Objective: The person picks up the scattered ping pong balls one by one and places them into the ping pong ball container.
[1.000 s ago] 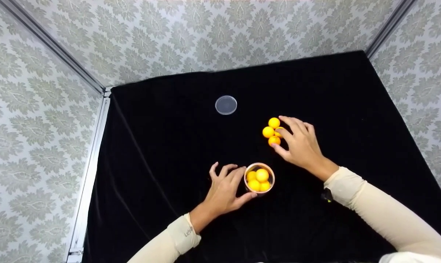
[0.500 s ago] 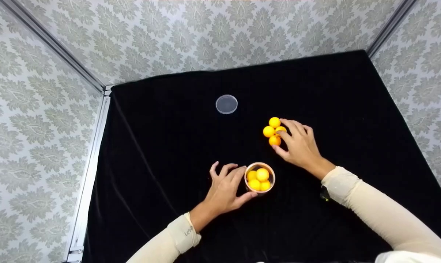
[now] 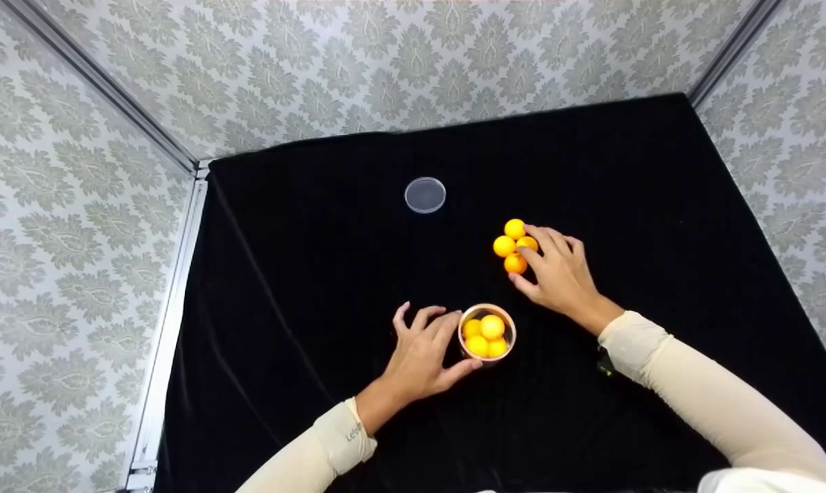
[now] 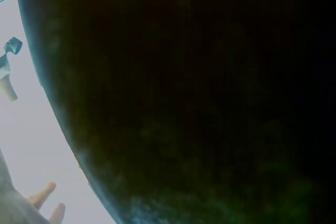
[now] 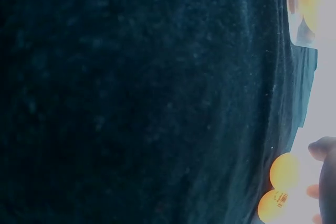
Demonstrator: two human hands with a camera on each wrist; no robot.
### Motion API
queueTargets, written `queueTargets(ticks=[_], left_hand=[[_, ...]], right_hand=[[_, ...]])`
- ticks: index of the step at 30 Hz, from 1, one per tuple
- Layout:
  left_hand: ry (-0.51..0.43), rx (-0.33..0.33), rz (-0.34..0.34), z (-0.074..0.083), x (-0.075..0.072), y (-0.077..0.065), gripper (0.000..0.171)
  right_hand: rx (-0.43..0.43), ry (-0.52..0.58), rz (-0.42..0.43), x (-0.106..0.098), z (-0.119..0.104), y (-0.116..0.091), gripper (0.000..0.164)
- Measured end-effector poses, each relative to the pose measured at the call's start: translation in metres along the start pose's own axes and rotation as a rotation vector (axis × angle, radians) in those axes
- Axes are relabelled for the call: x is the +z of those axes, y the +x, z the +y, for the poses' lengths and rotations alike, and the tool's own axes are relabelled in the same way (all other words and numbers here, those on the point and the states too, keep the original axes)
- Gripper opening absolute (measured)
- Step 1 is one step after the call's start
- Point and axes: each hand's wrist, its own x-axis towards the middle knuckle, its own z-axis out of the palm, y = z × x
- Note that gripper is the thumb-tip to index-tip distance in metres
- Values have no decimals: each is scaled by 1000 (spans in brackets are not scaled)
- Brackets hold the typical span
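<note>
Broadly, a pale wall with a grey-green leaf pattern [image 3: 447, 61] stood behind a wide black velvety cloth [image 3: 303, 205]. Over it, the person's right hand [image 3: 560, 270] was unclenched, fingers spread and slightly bent, while the left hand [image 3: 418, 355] grasped a round, upright container with a copper-coloured rim [image 3: 487, 306], thumb and fingers at its side. Beyond lay a flat, clear, round disc [image 3: 425, 196], and, smallest, at least four smooth orange-yellow balls [image 3: 492, 327] sat inside the container, with four matching loose balls [image 3: 504, 246] clustered on the cloth at the right hand's fingertips.
</note>
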Motion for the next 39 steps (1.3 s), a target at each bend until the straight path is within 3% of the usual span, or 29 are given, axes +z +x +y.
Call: queueTargets(ticks=[17, 39], left_hand=[[5, -4, -1, -1, 0, -1, 78], [6, 1, 4, -1, 0, 0, 78]], right_hand=[[9, -16, -45, 9, 2, 0, 47], [12, -15, -18, 8, -1, 1, 44]])
